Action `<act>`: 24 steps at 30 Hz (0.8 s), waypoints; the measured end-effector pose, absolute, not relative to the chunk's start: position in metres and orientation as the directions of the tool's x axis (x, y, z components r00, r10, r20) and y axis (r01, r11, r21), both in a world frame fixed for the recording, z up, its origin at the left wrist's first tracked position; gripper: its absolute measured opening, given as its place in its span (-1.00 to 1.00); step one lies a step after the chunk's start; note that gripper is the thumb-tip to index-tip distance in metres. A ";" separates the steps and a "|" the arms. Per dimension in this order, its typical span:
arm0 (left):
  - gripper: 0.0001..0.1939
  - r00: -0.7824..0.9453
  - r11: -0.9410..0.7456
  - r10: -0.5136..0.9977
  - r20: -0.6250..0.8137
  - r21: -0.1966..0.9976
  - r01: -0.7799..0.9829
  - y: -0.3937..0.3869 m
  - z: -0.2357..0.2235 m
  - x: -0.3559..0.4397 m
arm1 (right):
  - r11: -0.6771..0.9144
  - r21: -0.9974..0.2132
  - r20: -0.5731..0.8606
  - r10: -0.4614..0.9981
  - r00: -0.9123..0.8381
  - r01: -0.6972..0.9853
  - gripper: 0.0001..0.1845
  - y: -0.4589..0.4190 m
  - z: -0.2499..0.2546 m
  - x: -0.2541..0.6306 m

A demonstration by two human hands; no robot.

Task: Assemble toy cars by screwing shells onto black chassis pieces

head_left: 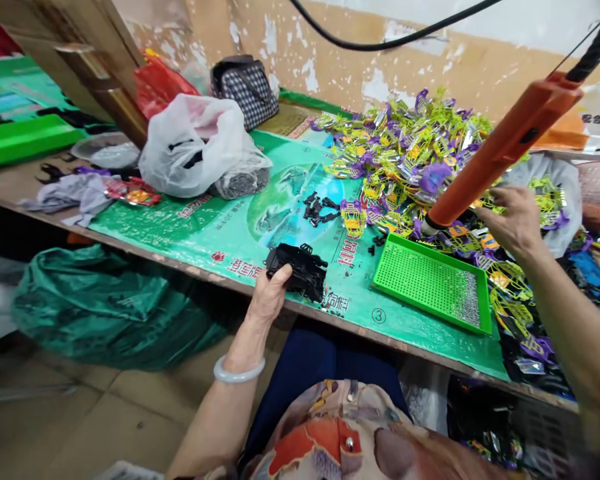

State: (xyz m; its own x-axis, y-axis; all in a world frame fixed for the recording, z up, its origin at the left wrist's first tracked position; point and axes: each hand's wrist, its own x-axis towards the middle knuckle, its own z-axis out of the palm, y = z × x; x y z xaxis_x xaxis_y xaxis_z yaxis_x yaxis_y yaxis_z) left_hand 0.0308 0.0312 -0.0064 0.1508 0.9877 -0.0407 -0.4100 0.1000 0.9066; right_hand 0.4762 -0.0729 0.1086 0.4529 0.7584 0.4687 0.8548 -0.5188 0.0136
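Note:
My left hand [273,293] grips a black plastic toy-car chassis [297,267] over the table's front edge, with the thumb on top. My right hand [515,220] is raised at the right, beside the hanging orange electric screwdriver [505,150] and over a heap of yellow-green and purple toy-car bodies [405,147]. Its thumb and fingers are apart, and I see nothing between them. Below the screwdriver's tip lies a green perforated tray [415,277], with small silver screws [465,297] gathered at its right end.
Small black parts [320,208] lie mid-table on the green printed sheet [220,233]. White plastic bag [195,143], checkered bag [245,90] and grey cloth [75,197] stand at left. A black cable [395,45] hangs overhead. A green sack [105,307] is under the table.

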 end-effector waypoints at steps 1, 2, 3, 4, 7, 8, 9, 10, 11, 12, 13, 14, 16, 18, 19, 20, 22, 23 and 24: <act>-0.52 0.156 0.105 0.987 -0.043 0.905 -0.412 0.030 -0.005 0.031 | -0.499 -0.040 0.483 0.749 0.454 0.865 -0.55 -0.092 0.103 0.465; -0.52 0.165 0.109 0.985 -0.044 0.904 -0.413 0.030 -0.004 0.030 | -0.492 -0.061 0.495 0.741 0.454 0.868 -0.61 -0.111 0.097 0.449; -0.53 0.174 0.113 0.984 -0.043 0.903 -0.415 0.029 -0.004 0.030 | -0.442 -0.028 0.484 0.779 0.399 0.896 -0.67 -0.128 0.091 0.429; -0.54 0.181 0.115 0.983 -0.041 0.902 -0.416 0.029 -0.004 0.030 | -0.339 0.014 0.479 0.828 0.291 0.941 -0.71 -0.143 0.085 0.405; -0.55 0.205 0.125 0.978 -0.042 0.901 -0.415 0.030 -0.006 0.029 | 0.037 0.032 0.436 0.899 -0.047 0.999 -0.77 -0.158 0.074 0.327; -0.54 0.212 0.132 0.976 -0.046 0.903 -0.410 0.031 -0.007 0.029 | 0.125 0.042 0.378 0.916 -0.131 0.991 -0.77 -0.151 0.073 0.304; -0.52 0.217 0.139 0.975 -0.054 0.905 -0.403 0.031 -0.008 0.028 | 0.177 0.062 0.304 0.934 -0.187 0.982 -0.75 -0.137 0.073 0.285; -0.50 0.222 0.149 0.973 -0.063 0.907 -0.394 0.032 -0.010 0.028 | 0.200 0.082 0.230 0.949 -0.213 0.976 -0.71 -0.118 0.073 0.271; -0.47 0.226 0.158 0.971 -0.073 0.910 -0.384 0.032 -0.011 0.027 | 0.203 0.106 0.150 0.964 -0.218 0.973 -0.68 -0.096 0.073 0.262; -0.46 0.231 0.163 0.970 -0.078 0.912 -0.377 0.032 -0.012 0.027 | 0.199 0.133 0.071 0.975 -0.210 0.971 -0.65 -0.071 0.072 0.257; -0.46 0.232 0.165 0.969 -0.080 0.912 -0.375 0.032 -0.013 0.026 | 0.201 0.159 -0.001 0.979 -0.203 0.967 -0.64 -0.047 0.071 0.256; -0.46 0.232 0.166 0.970 -0.080 0.911 -0.378 0.032 -0.014 0.026 | 0.209 0.181 -0.062 0.978 -0.201 0.961 -0.64 -0.024 0.069 0.257; -0.47 0.225 0.156 0.972 -0.070 0.907 -0.390 0.031 -0.016 0.024 | 0.202 0.227 -0.118 0.977 -0.179 0.953 -0.64 0.015 0.064 0.266; -0.48 0.220 0.140 0.974 -0.053 0.906 -0.399 0.032 -0.019 0.021 | 0.121 0.271 -0.106 0.990 -0.095 0.955 -0.62 0.041 0.059 0.281; -0.49 0.227 0.136 0.973 -0.045 0.906 -0.401 0.032 -0.021 0.020 | 0.059 0.285 -0.095 0.995 -0.033 0.957 -0.61 0.049 0.057 0.290; -0.50 0.238 0.135 0.970 -0.039 0.906 -0.402 0.032 -0.022 0.019 | -0.006 0.294 -0.092 0.995 0.034 0.956 -0.60 0.054 0.056 0.300; -0.52 0.269 0.150 0.962 -0.039 0.902 -0.405 0.033 -0.024 0.018 | -0.111 0.300 -0.095 0.985 0.146 0.947 -0.59 0.057 0.056 0.317; -0.52 0.284 0.160 0.958 -0.042 0.900 -0.406 0.033 -0.024 0.018 | -0.150 0.298 -0.089 0.979 0.183 0.943 -0.59 0.056 0.057 0.324; -0.52 0.291 0.167 0.956 -0.044 0.896 -0.411 0.032 -0.023 0.018 | -0.177 0.288 -0.076 0.975 0.207 0.941 -0.58 0.052 0.059 0.328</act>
